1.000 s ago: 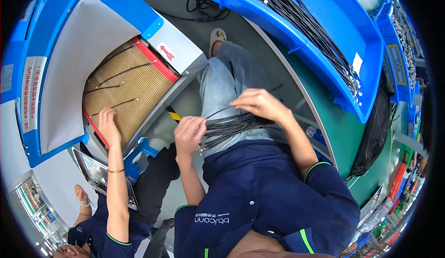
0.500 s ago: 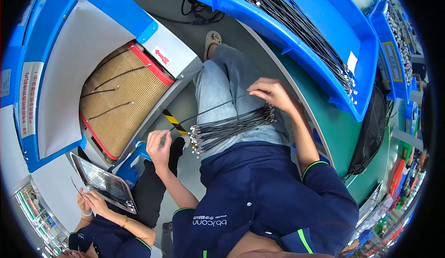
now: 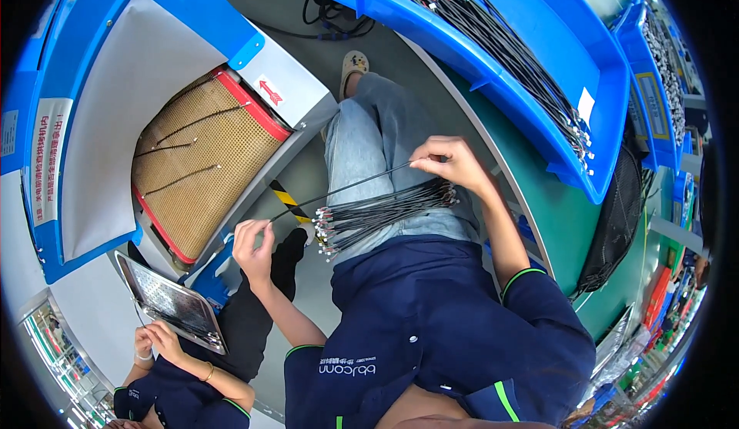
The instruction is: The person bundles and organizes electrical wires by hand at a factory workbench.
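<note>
A thin black cable (image 3: 339, 192) is stretched across above my lap. My right hand (image 3: 454, 165) pinches one end between thumb and fingertips. At the other end my left hand (image 3: 254, 250) has its fingers closed at the cable's tip; the connector there is hidden or too small to make out. Below the stretched cable, a bundle of black cables (image 3: 385, 215) with small white connectors lies crosswise over my jeans. Its connector ends fan out on the left, near my left hand.
On the left, several cables lie on a mesh conveyor belt (image 3: 196, 213) with red edges. A blue bin (image 3: 566, 36) of cables stands on the green table (image 3: 531, 152) to the right. At lower left a co-worker handles a thin cable beside a metal tray (image 3: 171, 298).
My left hand has shifted a little to the left, its end of the cable with it. My right hand stays nearly in place. The co-worker's cable has dipped lower.
</note>
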Action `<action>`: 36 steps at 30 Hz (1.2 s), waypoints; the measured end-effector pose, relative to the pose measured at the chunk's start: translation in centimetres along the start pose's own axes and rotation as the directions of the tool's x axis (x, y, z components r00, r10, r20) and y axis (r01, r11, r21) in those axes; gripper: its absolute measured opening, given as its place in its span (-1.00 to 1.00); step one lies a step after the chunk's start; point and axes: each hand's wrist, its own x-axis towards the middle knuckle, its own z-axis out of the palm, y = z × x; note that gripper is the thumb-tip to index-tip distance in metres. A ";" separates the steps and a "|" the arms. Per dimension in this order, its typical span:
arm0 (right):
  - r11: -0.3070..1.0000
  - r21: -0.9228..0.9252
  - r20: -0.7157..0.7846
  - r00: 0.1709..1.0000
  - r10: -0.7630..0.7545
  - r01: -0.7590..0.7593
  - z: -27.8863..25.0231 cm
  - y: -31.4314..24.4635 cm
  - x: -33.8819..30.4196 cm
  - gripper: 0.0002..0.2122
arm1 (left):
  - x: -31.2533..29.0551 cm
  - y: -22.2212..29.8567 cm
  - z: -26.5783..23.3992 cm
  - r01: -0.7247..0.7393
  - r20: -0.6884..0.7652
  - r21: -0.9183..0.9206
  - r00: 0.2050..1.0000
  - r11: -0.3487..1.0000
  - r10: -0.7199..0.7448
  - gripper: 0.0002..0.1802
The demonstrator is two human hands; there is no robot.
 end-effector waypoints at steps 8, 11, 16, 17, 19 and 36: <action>0.996 -0.036 -0.025 0.997 -0.078 0.077 0.7 -0.8 0.1 -0.94 | 0.1 -0.6 -1.0 0.019 0.002 -0.012 1.000 1.000 -0.019 -0.82; 0.995 -0.046 -0.015 0.996 -0.088 0.087 0.9 -1.2 0.2 -0.93 | 0.2 -0.9 -1.4 0.001 0.002 -0.006 1.000 1.000 -0.001 -0.82; 0.992 -0.073 0.020 0.995 -0.099 0.100 1.6 -1.9 0.9 -0.93 | 0.4 -2.0 -2.3 -0.005 -0.007 0.012 1.000 1.000 0.005 -0.82; 0.992 -0.083 0.043 0.995 -0.094 0.097 1.8 -2.0 1.1 -0.93 | 0.4 -2.3 -2.5 -0.004 -0.009 0.015 1.000 1.000 0.004 -0.82; 0.990 -0.083 0.062 0.992 -0.112 0.117 2.4 -2.4 1.6 -0.93 | 0.6 -3.0 -3.2 0.005 -0.016 0.007 1.000 1.000 -0.005 -0.82; 0.887 -0.241 -0.037 0.909 -0.415 0.395 17.7 -10.2 17.2 -0.91 | 12.3 -17.7 -17.3 0.108 -0.046 0.185 0.994 0.977 -0.101 -0.89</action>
